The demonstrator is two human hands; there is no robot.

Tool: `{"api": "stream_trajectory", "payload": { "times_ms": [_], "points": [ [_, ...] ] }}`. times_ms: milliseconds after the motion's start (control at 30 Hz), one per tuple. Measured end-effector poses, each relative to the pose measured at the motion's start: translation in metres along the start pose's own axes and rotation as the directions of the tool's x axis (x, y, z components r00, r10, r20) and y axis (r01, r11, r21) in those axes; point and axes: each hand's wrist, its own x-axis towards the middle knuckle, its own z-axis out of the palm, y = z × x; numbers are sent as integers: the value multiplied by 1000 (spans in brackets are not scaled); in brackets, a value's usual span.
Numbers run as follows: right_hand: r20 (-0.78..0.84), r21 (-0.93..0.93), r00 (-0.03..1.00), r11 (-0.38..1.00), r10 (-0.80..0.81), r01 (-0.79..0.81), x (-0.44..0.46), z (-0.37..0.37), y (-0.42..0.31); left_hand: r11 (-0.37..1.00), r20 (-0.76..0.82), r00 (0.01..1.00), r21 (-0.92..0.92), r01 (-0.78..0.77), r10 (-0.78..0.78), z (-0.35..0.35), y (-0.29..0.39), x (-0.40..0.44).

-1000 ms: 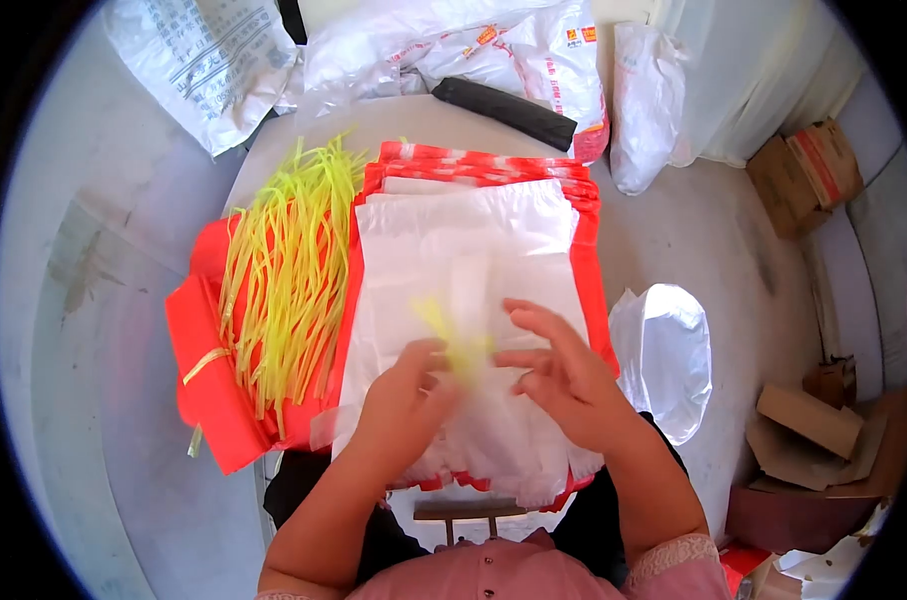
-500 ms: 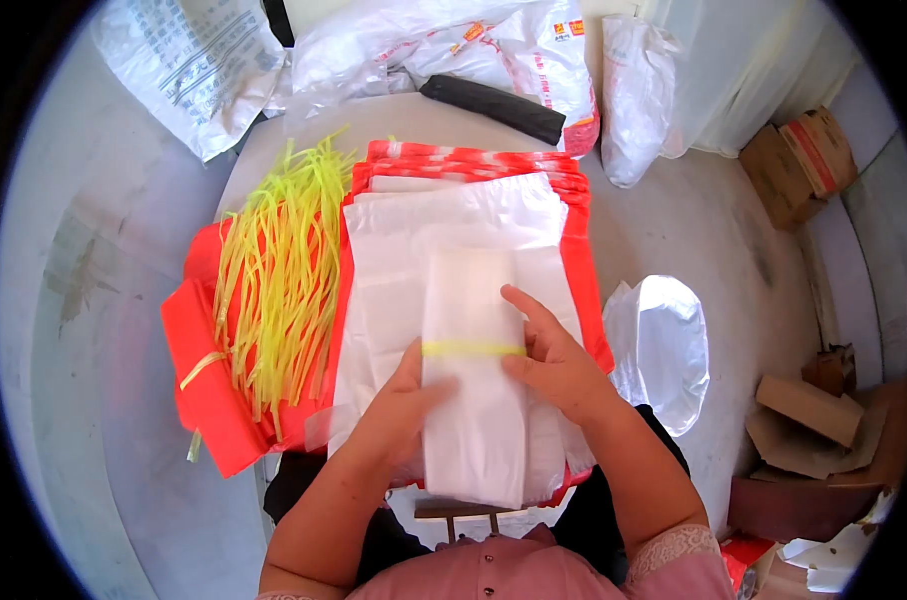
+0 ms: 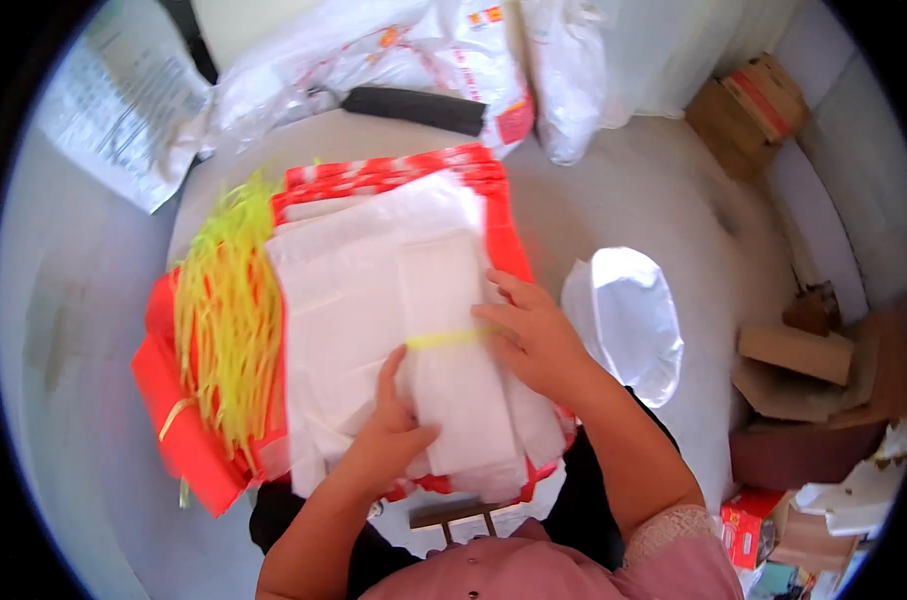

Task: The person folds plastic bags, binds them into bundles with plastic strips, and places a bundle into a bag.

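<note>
A folded bundle of white plastic bags [image 3: 464, 400], bound round its middle by a yellow tie [image 3: 442, 340], lies lengthwise on a stack of flat white plastic bags [image 3: 344, 300]. My left hand [image 3: 386, 440] is at the bundle's left edge, index finger stretched out by the tie and thumb spread apart. On the right edge rests my right hand [image 3: 534, 335], its fingers apart and fingertips over the bundle near the tie. Neither hand is wrapped round it. Red bags [image 3: 404, 170] show beneath the white stack.
Yellow ties [image 3: 229, 330] lie in a loose heap at the left, over red bags and beside a tied red bundle [image 3: 189, 450]. A black roll [image 3: 414, 110] sits at the table's back. A white-lined bin [image 3: 629, 325] and cardboard boxes [image 3: 794, 355] stand at the right.
The view has swung, so the table things appear farther left. My left hand's fingers have spread, and my right hand has shifted over the tie's right end.
</note>
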Motion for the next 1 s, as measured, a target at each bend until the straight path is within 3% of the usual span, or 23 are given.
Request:
{"api": "stream_trajectory", "payload": {
  "times_ms": [67,167,300,467,567,600,633,700,767,833,900,967,1000],
  "points": [
    [-43,40,996,997,74,-72,-2,-18,5,997,5,998,-60,56,-56,5,4,-1],
    [-155,237,952,946,262,-222,-6,-37,37,996,77,997,-92,-5,12,6,3,-2],
    [-289,-44,934,972,208,-230,-28,-57,103,998,83,996,-68,-7,13,9,9,-8],
    [-326,130,849,909,416,-395,-60,-98,148,1000,66,998,1,-13,13,6,3,-3],
    [-131,426,727,701,674,-572,-83,-113,196,999,39,999,51,12,-14,6,3,-2],
    [-74,374,702,672,708,-639,-92,-121,206,999,37,999,33,-3,2,6,0,-1],
    [-4,188,753,740,658,-646,-108,-117,234,1000,35,999,15,-18,17,8,-1,-2],
    [170,-187,804,819,570,-542,-146,-101,309,998,-36,999,64,27,-25,14,6,-6],
    [479,-520,588,750,652,-408,-187,-93,319,994,-81,996,100,38,-29,19,9,-8],
    [442,-708,481,624,757,-330,-232,-73,308,992,-99,995,126,22,-10,21,6,-10],
    [316,-679,609,622,727,-390,-272,-43,308,995,-119,992,103,-16,28,27,4,-14],
    [61,-689,769,584,636,-429,-331,18,337,996,-136,986,30,-90,93,38,2,-8],
    [52,-650,783,616,620,-445,-340,23,321,993,-142,984,-22,-112,108,42,-1,-10]
  ]
}}
